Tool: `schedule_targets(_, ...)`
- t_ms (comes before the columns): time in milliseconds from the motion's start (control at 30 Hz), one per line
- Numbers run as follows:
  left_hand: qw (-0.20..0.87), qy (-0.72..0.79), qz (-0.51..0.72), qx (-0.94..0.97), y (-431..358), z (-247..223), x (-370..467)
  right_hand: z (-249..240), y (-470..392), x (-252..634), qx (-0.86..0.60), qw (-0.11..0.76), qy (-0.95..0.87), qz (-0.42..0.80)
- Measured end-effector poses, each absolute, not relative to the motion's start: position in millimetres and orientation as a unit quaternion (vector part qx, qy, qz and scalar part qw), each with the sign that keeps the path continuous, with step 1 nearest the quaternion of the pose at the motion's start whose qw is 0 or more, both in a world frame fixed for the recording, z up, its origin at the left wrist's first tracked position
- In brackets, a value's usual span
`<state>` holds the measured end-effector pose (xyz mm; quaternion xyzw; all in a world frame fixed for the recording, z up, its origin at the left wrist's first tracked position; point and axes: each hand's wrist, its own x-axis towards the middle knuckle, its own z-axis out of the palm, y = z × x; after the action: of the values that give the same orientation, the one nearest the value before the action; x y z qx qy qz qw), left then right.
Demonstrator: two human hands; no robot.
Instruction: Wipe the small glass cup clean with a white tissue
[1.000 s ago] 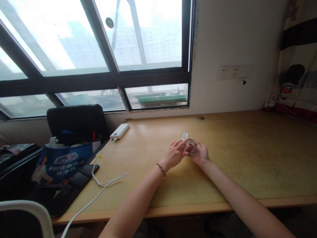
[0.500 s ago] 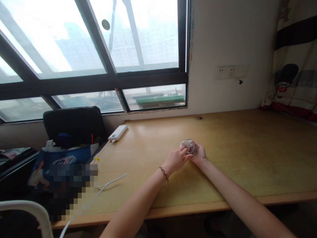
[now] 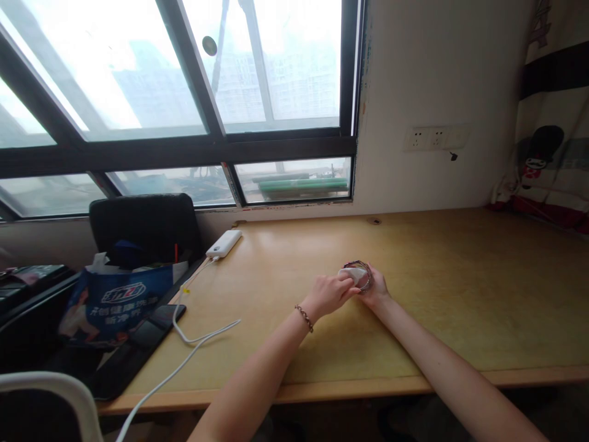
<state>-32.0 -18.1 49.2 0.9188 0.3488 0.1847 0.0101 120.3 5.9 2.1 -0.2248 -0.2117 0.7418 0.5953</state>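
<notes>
Two hands meet near the middle of a wide wooden desk (image 3: 460, 288). Start at the far left, though. A white chair back (image 3: 59, 393) curves in the near corner. Just past it a blue bag (image 3: 115, 301) with white letters sits against a black chair (image 3: 147, 224), and a bit of tissue pokes out of its top. A dark phone (image 3: 159, 319) lies at the left edge of the desk. A white cable (image 3: 193, 344) runs from the near edge up to a white power bank (image 3: 223, 243) close to the window (image 3: 184, 92), likely so it can charge out of the way.

Next comes the left hand (image 3: 329, 293), with a small beaded bracelet (image 3: 304, 317) on its wrist. Its fingers are bent in and pinch a little white cloth (image 3: 350, 272), pressing it into the mouth of a small glass cup (image 3: 363, 276). The cloth looks tucked in so it can rub the inside.

The right hand (image 3: 375, 288) is wrapped round the cup from the right side and tips it toward the left hand, so the open end is easy to reach. The cup is just above the desk, between both hands.

Farther right the desk is bare wood. White wall sockets (image 3: 435, 138) sit on the wall above, and a curtain with a cartoon soldier (image 3: 547, 166) hangs at the far right.
</notes>
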Motion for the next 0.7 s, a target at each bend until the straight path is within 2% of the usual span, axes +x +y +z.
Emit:
schedule_targets(133,0.005,0.375,0.204,0.904,-19.8,45.7,-30.5,-1.0,7.0,119.1,-0.235,0.597,-0.201,0.74)
schedule_targets(367,0.157,0.289,0.233,0.915,-17.8,39.3,-29.1,-4.6,5.2,116.0,-0.25,0.591,-0.218,0.735)
schedule_targets(467,0.188,0.274,0.236,0.913,-18.0,40.2,-27.3,-2.4,6.1,118.8,-0.247,0.597,-0.216,0.732)
schedule_targets(567,0.165,0.294,0.243,0.91,-19.2,42.3,-26.4,-0.2,8.6,121.8,-0.248,0.614,-0.196,0.723)
schedule_targets(700,0.074,0.348,0.237,0.904,-20.2,42.0,-27.8,-1.3,12.1,122.4,-0.247,0.612,-0.196,0.725)
